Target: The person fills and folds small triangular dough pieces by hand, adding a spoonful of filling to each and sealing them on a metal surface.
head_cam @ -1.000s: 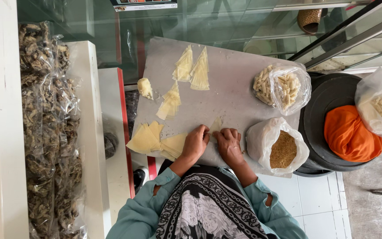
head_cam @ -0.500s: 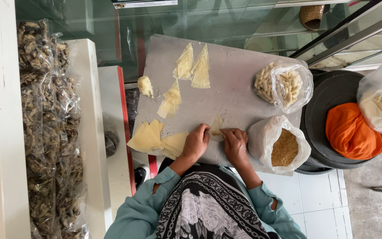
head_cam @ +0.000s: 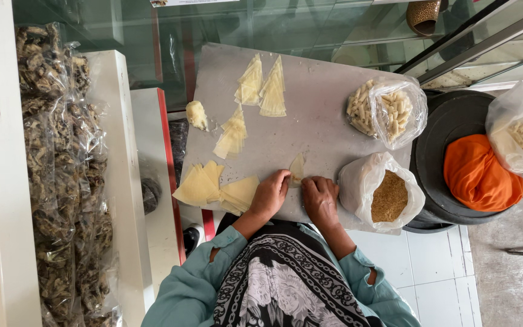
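Both hands work one small dough sheet at the near edge of the worktop.

I see my left hand [head_cam: 270, 195] and my right hand [head_cam: 320, 198] side by side, fingers curled down on a thin yellow dough sheet [head_cam: 297, 168] that sticks up between them. Since a moment ago the hands have closed in a little and the sheet now stands up in a point, so I think it is being folded or rolled. Left of the hands lies a stack of flat sheets [head_cam: 213, 186], touching the worktop [head_cam: 322, 130] edge. Farther off are more folded sheets [head_cam: 261, 89]. To the right stand a bag of brown crumbs [head_cam: 387, 195] and a bag of pale rolled pieces [head_cam: 388, 112].
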